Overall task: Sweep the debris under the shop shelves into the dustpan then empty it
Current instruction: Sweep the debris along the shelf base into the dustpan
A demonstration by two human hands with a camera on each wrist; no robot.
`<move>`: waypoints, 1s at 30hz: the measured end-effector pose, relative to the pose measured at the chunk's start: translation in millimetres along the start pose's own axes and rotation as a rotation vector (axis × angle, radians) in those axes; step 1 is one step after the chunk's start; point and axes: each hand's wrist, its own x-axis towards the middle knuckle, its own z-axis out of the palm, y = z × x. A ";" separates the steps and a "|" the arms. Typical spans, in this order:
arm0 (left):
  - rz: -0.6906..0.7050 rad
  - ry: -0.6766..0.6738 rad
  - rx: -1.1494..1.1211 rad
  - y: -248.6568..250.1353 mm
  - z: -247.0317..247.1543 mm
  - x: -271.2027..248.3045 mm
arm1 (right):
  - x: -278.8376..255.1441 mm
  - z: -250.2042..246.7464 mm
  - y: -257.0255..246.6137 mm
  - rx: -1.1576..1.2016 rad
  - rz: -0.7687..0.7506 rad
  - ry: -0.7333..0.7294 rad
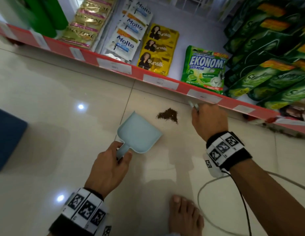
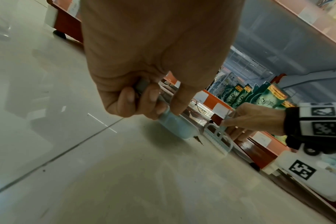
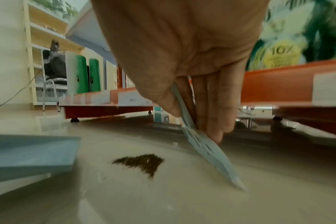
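A person crouched on a glossy tiled floor (image 1: 46, 92) grips the handle of a pale blue dustpan (image 1: 139, 133) in the left hand (image 1: 109, 169), its open lip facing a small dark pile of debris (image 1: 168, 115) lying just beyond it. The right hand (image 1: 208, 119), just right of the pile, pinches the handle of a pale blue brush (image 3: 207, 150), bristles on the floor close below the red shelf edge (image 1: 165, 79). Bare tile separates pan and pile; the pile is a fine, brown, roughly triangular heap.
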 end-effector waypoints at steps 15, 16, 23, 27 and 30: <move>0.049 -0.052 -0.012 -1.3 3.1 -8.0 | -0.4 -4.4 -10.1 -0.075 0.010 -0.037; 0.041 -0.055 -0.008 -2.6 3.7 -10.5 | -0.5 -2.3 -10.8 -0.075 -0.015 -0.055; 0.003 -0.033 -0.023 -11.2 -0.5 -14.6 | -21.9 -3.0 -35.7 0.006 -0.211 -0.016; -0.001 -0.018 -0.004 -14.1 -4.7 -15.6 | 8.2 -5.1 -53.3 -0.058 -0.183 -0.011; -0.007 -0.014 0.000 -15.2 -6.6 -18.0 | 28.9 1.2 -72.4 -0.089 -0.235 -0.038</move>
